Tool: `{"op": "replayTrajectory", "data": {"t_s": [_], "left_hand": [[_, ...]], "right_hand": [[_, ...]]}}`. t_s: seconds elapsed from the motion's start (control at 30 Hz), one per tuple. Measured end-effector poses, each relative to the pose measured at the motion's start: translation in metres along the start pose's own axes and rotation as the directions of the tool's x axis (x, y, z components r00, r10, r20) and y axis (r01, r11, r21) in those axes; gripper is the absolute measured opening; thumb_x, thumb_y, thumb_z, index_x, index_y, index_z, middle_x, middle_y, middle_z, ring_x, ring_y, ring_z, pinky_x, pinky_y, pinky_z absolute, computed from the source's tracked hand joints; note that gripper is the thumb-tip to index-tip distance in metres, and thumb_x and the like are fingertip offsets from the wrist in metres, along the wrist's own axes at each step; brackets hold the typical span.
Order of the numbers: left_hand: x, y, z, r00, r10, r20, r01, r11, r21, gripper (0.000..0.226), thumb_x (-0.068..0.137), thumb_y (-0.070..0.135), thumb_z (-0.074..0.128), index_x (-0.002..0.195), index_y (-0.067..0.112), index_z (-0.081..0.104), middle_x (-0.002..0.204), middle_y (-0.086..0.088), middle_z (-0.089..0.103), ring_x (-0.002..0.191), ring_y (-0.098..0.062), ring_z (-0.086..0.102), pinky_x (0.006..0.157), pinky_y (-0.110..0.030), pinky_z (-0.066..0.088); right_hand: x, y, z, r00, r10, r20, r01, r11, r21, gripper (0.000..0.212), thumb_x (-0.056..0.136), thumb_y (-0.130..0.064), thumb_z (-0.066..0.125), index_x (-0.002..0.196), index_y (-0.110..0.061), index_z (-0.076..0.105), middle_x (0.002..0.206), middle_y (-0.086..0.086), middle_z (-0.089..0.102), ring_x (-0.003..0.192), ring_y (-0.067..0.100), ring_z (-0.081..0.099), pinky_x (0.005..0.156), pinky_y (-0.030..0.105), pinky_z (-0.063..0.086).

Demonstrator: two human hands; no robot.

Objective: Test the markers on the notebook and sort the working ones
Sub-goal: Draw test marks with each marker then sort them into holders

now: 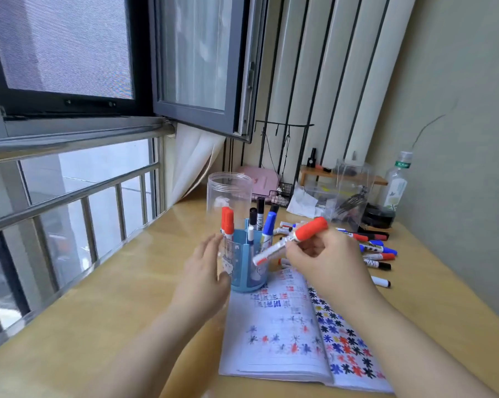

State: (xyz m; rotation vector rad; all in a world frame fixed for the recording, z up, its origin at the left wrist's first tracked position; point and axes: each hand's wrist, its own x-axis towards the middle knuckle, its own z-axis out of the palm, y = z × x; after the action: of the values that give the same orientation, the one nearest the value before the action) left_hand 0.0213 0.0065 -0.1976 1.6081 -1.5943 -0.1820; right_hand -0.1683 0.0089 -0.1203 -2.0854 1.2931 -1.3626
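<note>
Fingers: those of the right hand (323,257) curl round a red-capped marker (291,241); left hand (205,268) fingers lie straight against the blue pen holder (246,265).
Marker: white barrel, cap up and to the right, lower end at the holder's rim, probably not inside yet.
Holder: stands at the open notebook's (285,334) far edge, with red, black and blue markers upright in it.
Loose markers (377,248): strewn on the desk (127,311) right of the hand.

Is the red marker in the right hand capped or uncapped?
Capped. The red marker in the right hand has its red cap on the upper end; no bare tip shows.
</note>
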Motion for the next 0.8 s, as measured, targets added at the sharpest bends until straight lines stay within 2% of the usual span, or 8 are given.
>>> {"op": "replayTrajectory", "data": {"t_s": [0.1, 0.17, 0.27, 0.4, 0.47, 0.57, 0.67, 0.8], "left_hand": [[-0.004, -0.001, 0.007, 1.000, 0.024, 0.002, -0.024, 0.999, 0.045, 0.072, 0.081, 0.007, 0.053, 0.146, 0.021, 0.024, 0.146, 0.001, 0.031, 0.131, -0.019, 0.030, 0.107, -0.027, 0.024], [-0.009, -0.002, 0.007, 0.998, 0.045, -0.049, -0.043, 0.998, 0.046, 0.071, 0.080, 0.006, 0.054, 0.143, 0.026, 0.030, 0.143, 0.002, 0.031, 0.129, -0.020, 0.031, 0.104, -0.026, 0.024], [-0.013, -0.003, 0.007, 0.994, 0.100, -0.044, -0.097, 0.993, 0.062, 0.072, 0.078, 0.007, 0.055, 0.140, 0.036, 0.032, 0.143, 0.005, 0.028, 0.127, -0.019, 0.032, 0.102, -0.030, 0.027], [-0.015, 0.001, 0.009, 0.993, 0.116, -0.014, -0.115, 0.992, 0.048, 0.074, 0.078, 0.009, 0.053, 0.141, 0.039, 0.028, 0.146, 0.010, 0.023, 0.129, -0.016, 0.032, 0.102, -0.032, 0.031], [-0.015, 0.002, 0.010, 0.994, 0.111, -0.017, -0.110, 0.993, 0.032, 0.074, 0.078, 0.010, 0.053, 0.141, 0.039, 0.028, 0.146, 0.010, 0.022, 0.128, -0.016, 0.033, 0.102, -0.033, 0.033], [-0.017, 0.004, 0.011, 0.994, 0.109, -0.018, -0.109, 0.994, 0.017, 0.073, 0.079, 0.011, 0.054, 0.141, 0.039, 0.028, 0.142, 0.010, 0.027, 0.119, -0.019, 0.042, 0.098, -0.035, 0.038], [-0.021, 0.009, 0.011, 0.996, 0.092, -0.006, -0.092, 0.996, -0.005, 0.067, 0.083, 0.014, 0.054, 0.141, 0.036, 0.028, 0.130, 0.010, 0.036, 0.095, -0.019, 0.053, 0.082, -0.034, 0.046], [-0.026, 0.016, 0.015, 0.993, 0.119, -0.025, -0.120, 0.991, -0.065, 0.045, 0.086, 0.013, 0.052, 0.129, 0.023, 0.040, 0.115, 0.008, 0.049, 0.098, -0.013, 0.054, 0.078, -0.028, 0.044]], "right_hand": [[0.012, -0.004, 0.005, 0.998, 0.068, -0.019, -0.065, 0.993, 0.101, 0.007, 0.083, -0.020, 0.066, 0.077, -0.020, 0.063, 0.072, -0.002, 0.071, 0.073, 0.011, 0.068, 0.076, 0.036, 0.056], [0.019, -0.005, 0.008, 0.998, 0.063, -0.015, -0.061, 0.993, 0.103, 0.009, 0.085, -0.021, 0.064, 0.076, -0.022, 0.062, 0.073, -0.004, 0.071, 0.075, 0.011, 0.068, 0.077, 0.037, 0.056], [0.030, -0.004, 0.017, 1.000, 0.018, 0.007, -0.018, 1.000, -0.006, 0.013, 0.088, -0.022, 0.061, 0.075, -0.025, 0.057, 0.072, -0.006, 0.068, 0.071, 0.009, 0.065, 0.072, 0.029, 0.054], [0.044, -0.003, 0.028, 0.994, -0.002, 0.111, 0.028, 0.972, -0.234, 0.012, 0.091, -0.025, 0.054, 0.081, -0.018, 0.056, 0.071, -0.003, 0.060, 0.062, 0.009, 0.053, 0.054, 0.013, 0.039], [0.052, -0.002, 0.034, 0.977, 0.044, 0.208, 0.023, 0.950, -0.312, 0.018, 0.093, -0.027, 0.051, 0.083, -0.013, 0.057, 0.069, 0.000, 0.055, 0.060, 0.012, 0.048, 0.054, 0.018, 0.036], [0.058, 0.000, 0.042, 0.935, 0.113, 0.336, 0.037, 0.912, -0.408, 0.023, 0.094, -0.031, 0.048, 0.083, -0.013, 0.055, 0.071, 0.002, 0.054, 0.066, 0.020, 0.053, 0.059, 0.032, 0.041], [0.056, 0.004, 0.047, 0.896, 0.113, 0.430, 0.129, 0.860, -0.494, 0.027, 0.093, -0.033, 0.050, 0.078, -0.012, 0.055, 0.066, 0.003, 0.051, 0.063, 0.022, 0.051, 0.054, 0.031, 0.038], [0.048, 0.008, 0.042, 0.910, 0.102, 0.403, 0.092, 0.896, -0.435, 0.032, 0.094, -0.036, 0.051, 0.093, -0.007, 0.064, 0.063, -0.001, 0.047, 0.060, 0.016, 0.046, 0.053, 0.028, 0.034]]}}
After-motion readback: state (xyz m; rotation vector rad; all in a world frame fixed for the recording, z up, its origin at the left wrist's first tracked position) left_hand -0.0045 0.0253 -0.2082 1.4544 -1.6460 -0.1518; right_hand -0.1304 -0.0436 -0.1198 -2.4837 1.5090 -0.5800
